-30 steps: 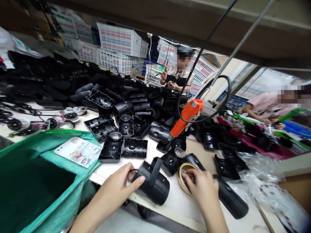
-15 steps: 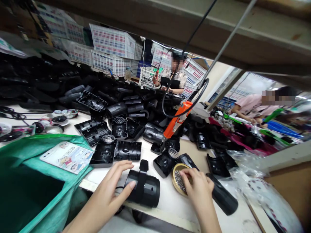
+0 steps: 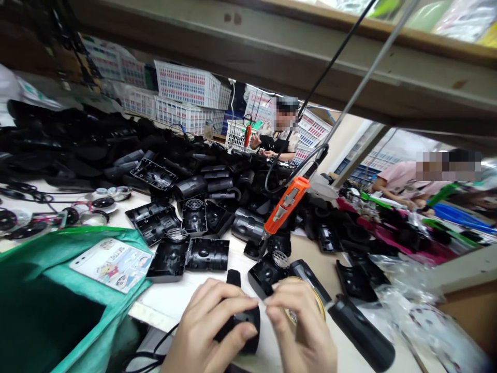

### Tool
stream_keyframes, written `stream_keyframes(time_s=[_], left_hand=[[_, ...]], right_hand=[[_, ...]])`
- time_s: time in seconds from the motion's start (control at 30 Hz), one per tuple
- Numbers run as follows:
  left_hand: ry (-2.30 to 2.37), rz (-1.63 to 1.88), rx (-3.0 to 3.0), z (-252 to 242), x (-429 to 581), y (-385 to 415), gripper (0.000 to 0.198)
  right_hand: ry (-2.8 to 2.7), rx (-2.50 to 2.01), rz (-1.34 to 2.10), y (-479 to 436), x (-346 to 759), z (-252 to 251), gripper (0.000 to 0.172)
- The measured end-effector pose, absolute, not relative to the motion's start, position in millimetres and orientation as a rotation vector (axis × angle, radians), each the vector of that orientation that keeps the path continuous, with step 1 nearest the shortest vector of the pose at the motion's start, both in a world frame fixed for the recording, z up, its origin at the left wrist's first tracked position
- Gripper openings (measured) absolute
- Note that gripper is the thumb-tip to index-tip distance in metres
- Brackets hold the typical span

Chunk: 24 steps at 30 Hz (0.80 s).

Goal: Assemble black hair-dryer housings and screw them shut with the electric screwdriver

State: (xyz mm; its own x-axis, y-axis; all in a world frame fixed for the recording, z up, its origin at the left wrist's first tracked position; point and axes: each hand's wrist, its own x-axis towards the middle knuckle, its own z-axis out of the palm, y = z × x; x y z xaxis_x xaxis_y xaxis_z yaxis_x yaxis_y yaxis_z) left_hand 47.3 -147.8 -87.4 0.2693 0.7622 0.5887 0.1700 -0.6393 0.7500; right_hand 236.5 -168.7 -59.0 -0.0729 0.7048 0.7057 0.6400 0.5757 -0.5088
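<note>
A black cylindrical housing [image 3: 250, 344] with a strap-like bracket standing up from it lies at the table's front edge, largely covered by my left hand [image 3: 212, 324]. My left fingers curl over the housing, and the thumb rests against its side. Close beside them, my right hand [image 3: 303, 321] is closed, its thumb and fingertips brought together in front of the round yellow bowl [image 3: 321, 305]. Small metal screws [image 3: 292, 315] show in the bowl behind my fingers. Whatever the right fingertips hold is too small or hidden to make out.
An orange electric screwdriver [image 3: 287, 204] hangs over the table. Black half shells [image 3: 207, 254] pile up behind. A green bag [image 3: 58, 254] is at left, with a picture card [image 3: 112, 264] on it. A black tube [image 3: 363, 331] lies right. Two people work beyond.
My right hand has come out of the bowl and moved left towards the left hand. My left hand has shifted further over the housing. The view has tilted slightly.
</note>
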Motion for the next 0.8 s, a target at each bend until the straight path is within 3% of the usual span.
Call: stream_keyframes(time_s=[0.2,0.37,0.47,0.63,0.8], left_hand=[[0.723,1.205,1.314,-85.1,40.0,-142.1,0.026],[0.824,1.285,1.389,-102.4,14.1,-132.8,0.025],[1.023,1.364,1.457,-115.6,2.8,-116.1,0.026],[1.132,1.355,1.492,-130.5,5.7,-86.0,0.020],[1.140,1.282,1.541,-140.3,15.1,-81.6,0.024]], right_hand=[[-1.642,-0.772,0.312,-161.1,188.9,-63.8,0.014],[-1.556,-0.795,0.345,-128.5,218.9,-53.3,0.012],[-0.929,-1.079,0.307,-82.2,251.0,-46.7,0.022],[-1.075,-1.113,0.731,-27.3,260.1,-48.4,0.059],[-1.219,-1.003,0.873,-37.0,230.6,-49.9,0.043]])
